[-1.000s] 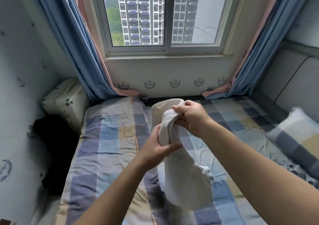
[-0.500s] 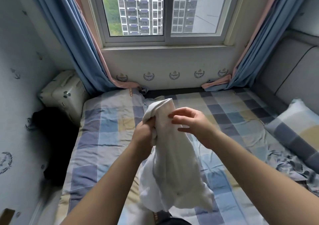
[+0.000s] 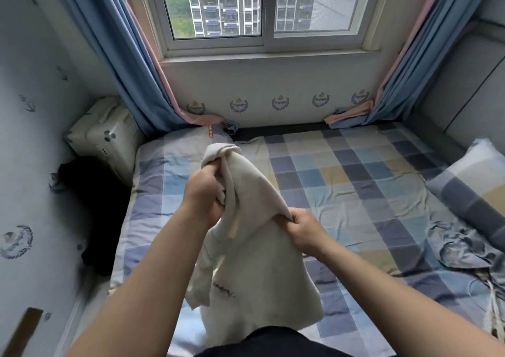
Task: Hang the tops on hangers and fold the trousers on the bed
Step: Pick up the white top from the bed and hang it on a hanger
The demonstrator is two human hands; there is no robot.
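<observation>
A cream-white top hangs in front of me above the checked bed. My left hand grips a bunched upper part of the top, held high. Lower and to the right, my right hand pinches an edge of the same top. The cloth drapes down between my forearms, with a small dark print near its lower left. No hanger shows in the view.
A dark garment lies heaped by the left wall, beside a pale cushion. A checked pillow and a crumpled blue-grey cloth sit at the bed's right. Curtains and a window stand behind the bed.
My right hand has dropped from the top's upper end to a lower edge on the right. The left hand has taken over the upper bunch, and the garment has spread wider.
</observation>
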